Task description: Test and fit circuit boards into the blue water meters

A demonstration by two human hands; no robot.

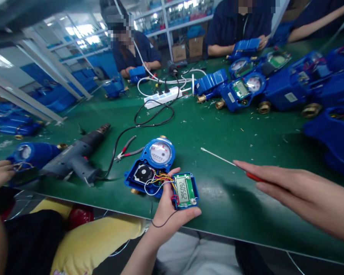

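Blue plastic frames the small module with a green circuit board and grey number display (183, 191), which sits near the front edge of the green bench (212, 133). On my feed the left hand (167, 212) cradles it half-closed, thumb along its near side, most fingers hidden. Thin yellow, red and white wires (164, 176) tie it to the opened blue meter with a round dial (146, 162) just to its left. Those worry me most: turning or pulling the module could strain a joint, and the thin black wire (160, 226) over the wrist might snag. My right hand (292, 187), fingers straight and nearly closed, holds the red-handled screwdriver with a long metal shaft (218, 156) well apart; I cannot tell whether its tip touches the bench. One careless leftward swing, I judge, could scratch the bare board.
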